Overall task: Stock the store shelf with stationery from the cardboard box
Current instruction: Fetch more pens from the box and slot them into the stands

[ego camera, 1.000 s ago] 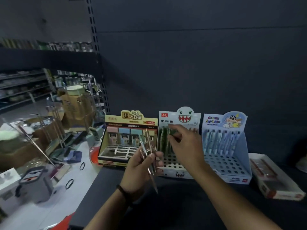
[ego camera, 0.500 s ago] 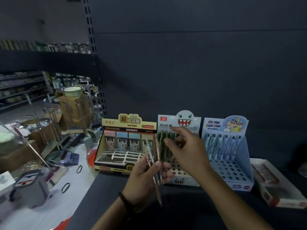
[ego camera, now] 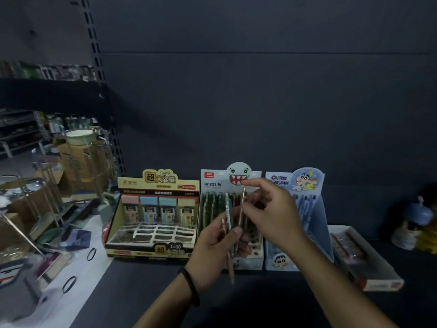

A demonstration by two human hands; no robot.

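My left hand point(ego camera: 214, 254) holds a small bunch of pens point(ego camera: 229, 223) upright in front of the white shark-face pen display point(ego camera: 214, 183) on the dark shelf point(ego camera: 142, 292). My right hand point(ego camera: 269, 214) pinches one brown pen point(ego camera: 241, 204) out of that bunch, its tip pointing up near the display's header. Green pens stand in the display's back rows; its lower holes are partly hidden behind my hands. The cardboard box is not clearly in sight.
A yellow lead-refill display point(ego camera: 156, 216) stands left of the shark one, a blue cartoon pen display point(ego camera: 314, 209) right of it. A flat white box point(ego camera: 364, 259) lies further right, with a small blue figure point(ego camera: 413, 221) behind. Wire racks and boxes point(ego camera: 78, 159) crowd the aisle at left.
My right hand has come back from the display's back row to the bunch in my left hand and taken hold of one pen. The camera view has shifted slightly.
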